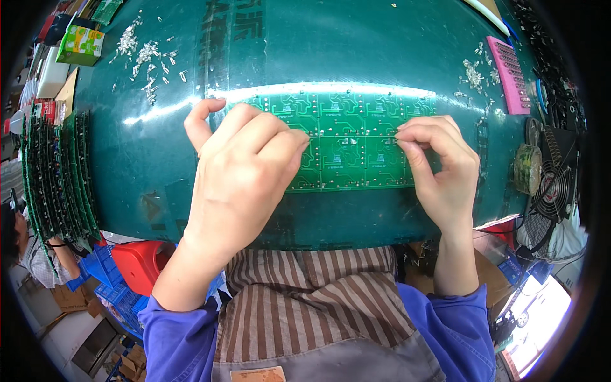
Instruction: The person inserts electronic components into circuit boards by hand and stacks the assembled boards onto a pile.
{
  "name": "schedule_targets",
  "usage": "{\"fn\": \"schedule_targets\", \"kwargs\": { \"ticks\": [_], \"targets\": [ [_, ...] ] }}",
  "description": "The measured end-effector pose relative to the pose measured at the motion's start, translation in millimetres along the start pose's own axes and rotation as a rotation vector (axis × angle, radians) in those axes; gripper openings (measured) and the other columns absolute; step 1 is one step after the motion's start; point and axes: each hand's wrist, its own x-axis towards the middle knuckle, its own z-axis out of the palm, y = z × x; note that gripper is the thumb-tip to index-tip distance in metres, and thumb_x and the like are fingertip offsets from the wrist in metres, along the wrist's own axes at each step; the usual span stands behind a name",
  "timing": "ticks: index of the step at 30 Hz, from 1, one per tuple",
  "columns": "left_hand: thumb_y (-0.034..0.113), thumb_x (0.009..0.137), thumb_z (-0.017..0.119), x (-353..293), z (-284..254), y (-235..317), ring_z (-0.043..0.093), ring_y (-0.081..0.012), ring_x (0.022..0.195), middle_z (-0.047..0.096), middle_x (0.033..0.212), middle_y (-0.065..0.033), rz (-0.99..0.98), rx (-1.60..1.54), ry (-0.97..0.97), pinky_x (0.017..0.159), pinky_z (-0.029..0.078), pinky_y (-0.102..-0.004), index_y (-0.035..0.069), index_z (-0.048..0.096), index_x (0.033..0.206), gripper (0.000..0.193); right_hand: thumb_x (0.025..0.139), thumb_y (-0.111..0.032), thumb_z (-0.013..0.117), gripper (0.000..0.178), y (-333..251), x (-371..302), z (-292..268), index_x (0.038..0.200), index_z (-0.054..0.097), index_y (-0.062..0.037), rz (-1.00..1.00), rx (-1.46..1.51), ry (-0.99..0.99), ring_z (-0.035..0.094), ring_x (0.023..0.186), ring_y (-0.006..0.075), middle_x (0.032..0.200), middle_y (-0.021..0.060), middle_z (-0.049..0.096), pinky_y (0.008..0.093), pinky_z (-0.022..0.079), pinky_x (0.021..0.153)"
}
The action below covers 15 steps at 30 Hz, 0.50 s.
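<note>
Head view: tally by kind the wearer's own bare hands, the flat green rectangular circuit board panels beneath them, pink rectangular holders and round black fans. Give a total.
Wearer's bare hands, left hand and right hand: 2
Flat green rectangular circuit board panel: 1
Pink rectangular holder: 1
Round black fan: 1
Total: 5

Dark characters (250, 24) on tabletop (356, 48); illegible print (347, 153) on circuit board (344, 130).

Right grip (449, 173) perhaps against green circuit board (342, 159)
</note>
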Motion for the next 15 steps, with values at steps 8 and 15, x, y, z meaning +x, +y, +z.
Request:
{"fn": "schedule_targets", "kwargs": {
  "ticks": [8,15],
  "targets": [
    [0.007,0.074,0.081,4,-4,-5,0.062,-0.0167,0.082,0.065,0.080,0.0037,0.051,-0.020,-0.033,0.099,0.036,-0.0449,0.014,0.075,0.086,0.015,0.078,0.008,0.072,0.016,-7,1,0,0.091,0.070,-0.0014,-0.158,-0.160,-0.005,0.065,0.088,0.0297,0.093,0.0111,0.068,0.0375,0.053,0.077],
    [0.005,0.073,0.081,2,-3,-2,0.061,-0.0163,0.081,0.065,0.079,0.0039,0.050,-0.006,-0.009,0.099,0.035,-0.0447,0.013,0.076,0.086,0.016,0.076,0.003,0.077,0.016,0,10,-21,0.091,0.073,-0.0034,-0.086,-0.163,-0.022,0.067,0.089,0.0272,0.093,0.0096,0.071,0.0365,0.054,0.078]
  ]
}}
